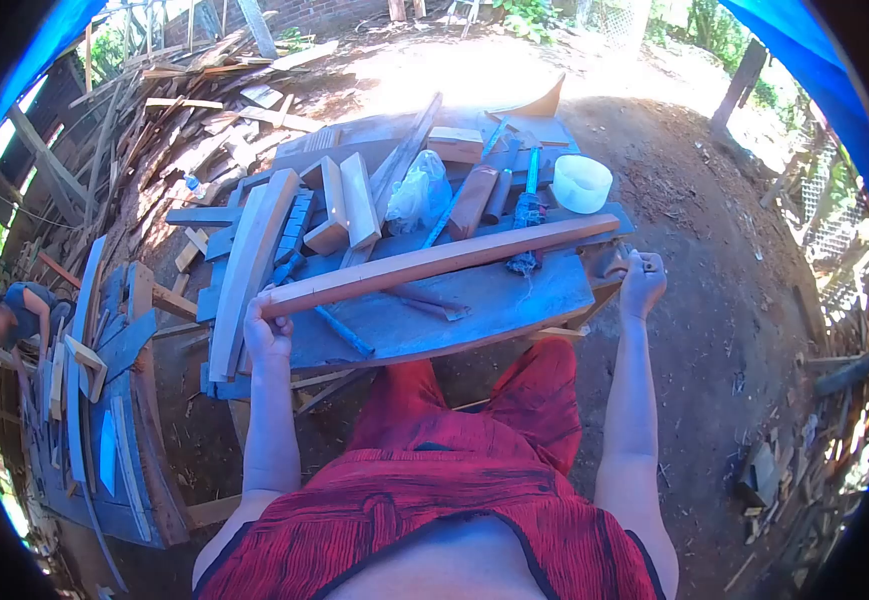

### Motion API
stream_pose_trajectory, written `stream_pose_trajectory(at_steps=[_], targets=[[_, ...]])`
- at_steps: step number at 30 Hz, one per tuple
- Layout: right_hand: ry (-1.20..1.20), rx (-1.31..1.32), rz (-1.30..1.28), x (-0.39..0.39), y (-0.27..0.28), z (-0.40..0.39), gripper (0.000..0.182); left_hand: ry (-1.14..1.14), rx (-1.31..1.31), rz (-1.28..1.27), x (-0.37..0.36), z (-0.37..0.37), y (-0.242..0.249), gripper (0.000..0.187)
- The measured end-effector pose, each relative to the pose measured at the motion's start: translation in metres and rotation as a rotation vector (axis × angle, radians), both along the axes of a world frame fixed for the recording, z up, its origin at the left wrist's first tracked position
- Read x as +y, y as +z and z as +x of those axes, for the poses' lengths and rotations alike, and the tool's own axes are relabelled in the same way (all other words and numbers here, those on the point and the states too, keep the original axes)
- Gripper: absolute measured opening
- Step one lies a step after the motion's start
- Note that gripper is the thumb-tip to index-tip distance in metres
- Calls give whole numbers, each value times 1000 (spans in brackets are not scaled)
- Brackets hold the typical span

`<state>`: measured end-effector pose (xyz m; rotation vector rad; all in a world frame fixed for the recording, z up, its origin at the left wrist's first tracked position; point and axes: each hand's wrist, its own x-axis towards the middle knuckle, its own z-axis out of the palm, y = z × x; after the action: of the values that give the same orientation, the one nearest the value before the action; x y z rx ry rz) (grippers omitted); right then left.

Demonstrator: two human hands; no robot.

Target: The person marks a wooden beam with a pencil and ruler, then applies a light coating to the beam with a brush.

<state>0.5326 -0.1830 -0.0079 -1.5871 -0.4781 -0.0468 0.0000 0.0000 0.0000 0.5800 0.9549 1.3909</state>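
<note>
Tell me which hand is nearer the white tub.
Right: the right hand is beside the bench, on the same side as the tub; the left hand holds the wooden bar at its left end, farther off.

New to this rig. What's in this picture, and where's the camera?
No robot: one picture, taken by a camera on the person's head, looking forward and down, with rounded, wide-angle edges. The person's bare arms reach up from the bottom.

The left hand grips one end of a long wooden strip above a workbench. The right hand is near the bench's right corner; whether it holds anything is unclear.

On the bench lie wood pieces, a clear plastic bag and a white round container. Far left is another person.
</note>
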Motion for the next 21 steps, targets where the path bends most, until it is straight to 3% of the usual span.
stream_pose_trajectory(at_steps=[2, 5, 14, 18, 21], targets=[[-136, -365, -338, -6, 5, -1, 14, -2, -7, 1, -1, 2, 1, 37], [-112, -399, -355, -7, 16, -7, 15, 0, -14, -9, 0, 5, 0, 37], [8, -346, -182, 21, -13, -7, 15, -2, -14, 3, -2, 3, 0, 39], [38, -303, -180, 23, 12, -30, 15, 3, -4, -2, -2, 3, 0, 38], [133, -211, -1, 26, 23, -32, 14, -6, -27, 3, -1, 2, -1, 38]])
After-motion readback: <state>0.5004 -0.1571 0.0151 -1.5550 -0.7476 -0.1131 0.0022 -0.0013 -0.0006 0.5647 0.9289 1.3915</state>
